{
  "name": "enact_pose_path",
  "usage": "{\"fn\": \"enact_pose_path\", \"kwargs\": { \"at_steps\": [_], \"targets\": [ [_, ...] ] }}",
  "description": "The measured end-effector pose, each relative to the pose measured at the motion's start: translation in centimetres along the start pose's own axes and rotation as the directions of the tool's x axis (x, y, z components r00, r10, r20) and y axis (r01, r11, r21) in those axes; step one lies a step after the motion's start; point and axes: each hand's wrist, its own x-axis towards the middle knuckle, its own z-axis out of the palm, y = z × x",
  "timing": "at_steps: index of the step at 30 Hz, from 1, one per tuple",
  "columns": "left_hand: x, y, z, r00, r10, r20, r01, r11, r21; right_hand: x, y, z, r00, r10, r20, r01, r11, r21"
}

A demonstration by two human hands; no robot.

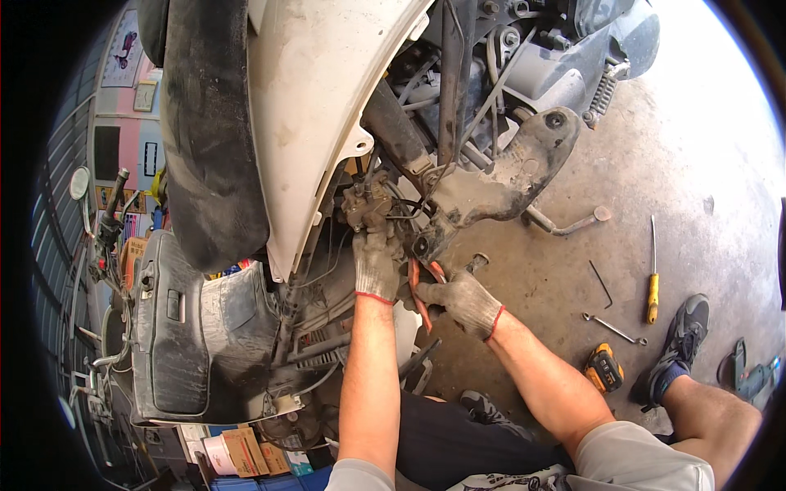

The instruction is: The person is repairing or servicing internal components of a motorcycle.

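My left hand, in a knitted glove with a red cuff, has its fingers curled on a grimy metal assembly with hoses, under the scooter's scuffed white body panel. My gloved right hand grips red-handled pliers just right of it; their jaws are hidden among the parts. Above the pliers is a dirty, worn metal bracket, next to dark frame tubes and cables.
On the concrete floor lie a yellow-handled screwdriver, a hex key, a wrench, a yellow-black battery pack and a teal power tool, near my shoe. Cardboard boxes sit at lower left.
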Motion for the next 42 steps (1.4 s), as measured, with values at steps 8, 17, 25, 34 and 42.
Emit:
{"fn": "enact_pose_path", "kwargs": {
  "at_steps": [8,17,25,34,42],
  "targets": [
    [-0.4,0.4,0.9,0.997,-0.008,-0.071,0.01,1.0,0.026,0.6,1.7,0.9,0.996,0.07,0.049,-0.08,0.96,0.267],
    [-1.1,1.1,1.6,0.998,0.005,0.058,-0.001,0.997,-0.072,2.4,4.2,0.0,0.965,-0.146,-0.218,0.03,0.887,-0.461],
    [-0.4,1.1,0.4,0.995,-0.059,0.084,0.061,0.998,-0.021,4.8,7.3,3.1,0.887,-0.234,-0.398,0.059,0.913,-0.404],
    [0.3,0.4,-1.4,0.998,0.044,0.045,-0.052,0.975,0.214,-1.3,-1.8,3.9,0.948,0.194,0.254,-0.319,0.548,0.773],
    [-1.4,1.7,2.8,0.999,0.025,-0.024,-0.027,0.995,-0.097,2.7,4.5,0.7,0.926,-0.175,-0.335,0.013,0.9,-0.435]
  ]
}}
